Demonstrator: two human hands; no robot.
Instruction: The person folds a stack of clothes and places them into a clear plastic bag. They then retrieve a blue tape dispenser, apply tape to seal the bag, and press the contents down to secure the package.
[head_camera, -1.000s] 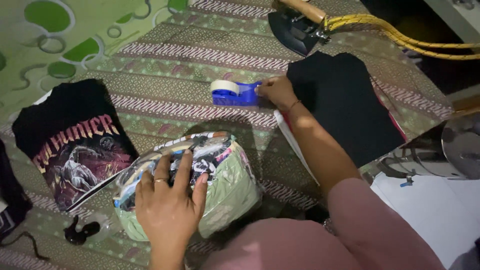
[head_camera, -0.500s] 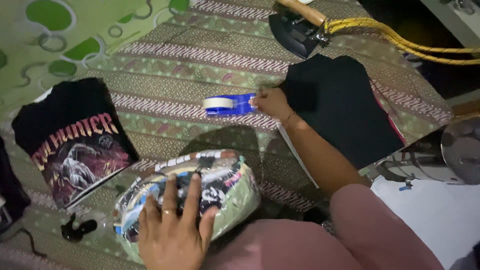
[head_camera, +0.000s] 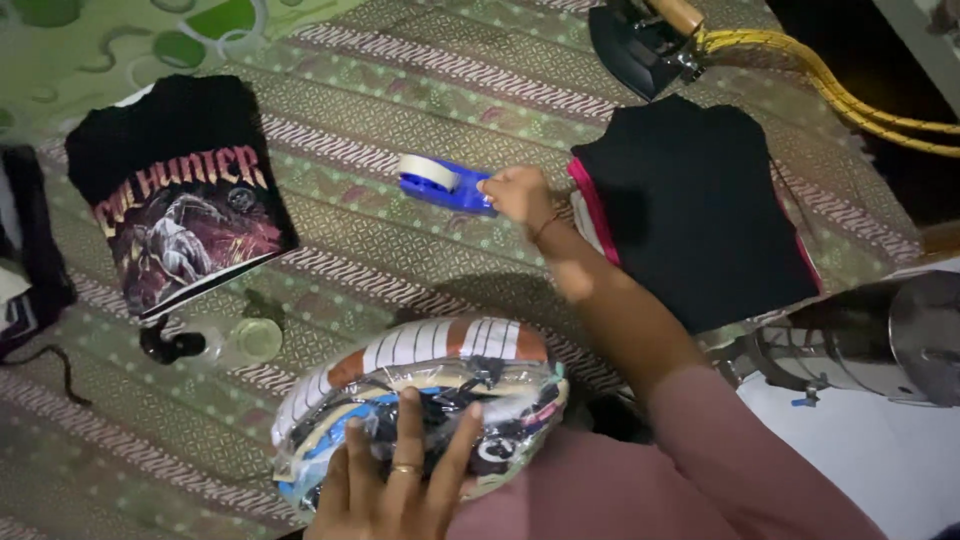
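The right hand (head_camera: 515, 193) had its fingers closed around the back end of a blue tape dispenser (head_camera: 445, 186), which sat on the patterned mat (head_camera: 400, 250) with its white roll pointing left. The left hand (head_camera: 395, 490) was spread wide and flat, fingers pressing down on a clear plastic bag stuffed with folded clothes (head_camera: 425, 400) right at the bottom of the view, so not gripping anything, just pinning it. Just right of the dispenser lay a folded black shirt (head_camera: 700, 205) on top of a pink one. Off to the left was a black printed t-shirt (head_camera: 180, 190), with a small clear bottle (head_camera: 240, 340) near its lower edge. An iron (head_camera: 640, 40) with a yellow cord sat up top.
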